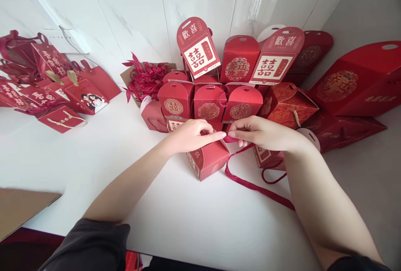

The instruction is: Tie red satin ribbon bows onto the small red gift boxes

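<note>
My right hand (263,132) pinches the red ribbon (257,188) beside the small box (214,158) on the desk (175,208); my left hand (193,135) is nearly closed, its hold unclear. I would draw the ribbon flat, untwisted.

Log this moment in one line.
left hand: at top of front red box; right hand: pinching red ribbon; behind: stacked red boxes

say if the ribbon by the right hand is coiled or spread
Spread: below the right hand, the red ribbon trails across the white table.
</note>
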The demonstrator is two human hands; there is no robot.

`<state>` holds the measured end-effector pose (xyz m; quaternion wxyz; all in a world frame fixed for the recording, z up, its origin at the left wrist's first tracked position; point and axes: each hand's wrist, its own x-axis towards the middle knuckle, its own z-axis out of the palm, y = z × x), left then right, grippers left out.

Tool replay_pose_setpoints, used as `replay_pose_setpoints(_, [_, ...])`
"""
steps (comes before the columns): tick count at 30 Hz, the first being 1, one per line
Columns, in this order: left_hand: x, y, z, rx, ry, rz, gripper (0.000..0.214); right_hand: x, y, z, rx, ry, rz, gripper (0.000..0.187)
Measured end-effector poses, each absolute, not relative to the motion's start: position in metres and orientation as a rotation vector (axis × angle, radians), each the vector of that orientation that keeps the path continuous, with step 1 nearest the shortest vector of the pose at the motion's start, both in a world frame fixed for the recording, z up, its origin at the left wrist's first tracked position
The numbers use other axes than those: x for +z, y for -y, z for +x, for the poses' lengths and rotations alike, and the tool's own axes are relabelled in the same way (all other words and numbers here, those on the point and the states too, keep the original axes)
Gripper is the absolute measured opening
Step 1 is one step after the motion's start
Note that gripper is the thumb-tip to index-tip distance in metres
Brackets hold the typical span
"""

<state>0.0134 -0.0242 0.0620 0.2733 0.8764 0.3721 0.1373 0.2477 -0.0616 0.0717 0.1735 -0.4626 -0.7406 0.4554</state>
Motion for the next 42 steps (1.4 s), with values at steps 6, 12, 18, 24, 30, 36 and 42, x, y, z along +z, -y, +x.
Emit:
replay_pose_setpoints(6, [0.057,0.021,0.014,0.334,-0.797,2.474,0.015,0.071,0.065,0.238,1.241,2.129,-1.280,0.036])
replay_pose_setpoints(12, [0.069,0.017,0.007,0.207,-0.738,2.465,0.027,0.073,0.066,0.238,1.371,2.102,-1.155,0.036])
replay_pose_setpoints(18, [0.076,0.016,-0.004,0.154,-0.893,2.434,0.030,0.074,0.064,0.247,1.452,1.997,-1.184,0.037])
replay_pose_setpoints(24, [0.084,0.017,-0.007,0.174,-0.931,2.416,0.027,0.071,0.061,0.251,1.446,1.936,-1.283,0.038])
replay_pose_setpoints(30, [0.089,0.020,-0.009,0.195,-0.908,2.397,0.024,0.076,0.061,0.252,1.366,1.976,-1.293,0.041])
replay_pose_setpoints(36, [0.090,0.023,-0.008,0.182,-0.880,2.408,0.023,0.076,0.062,0.255,1.366,1.969,-1.277,0.042])
replay_pose_setpoints(42, [0.088,0.023,-0.006,0.164,-0.869,2.417,0.024,0.074,0.063,0.256,1.375,1.972,-1.264,0.042])
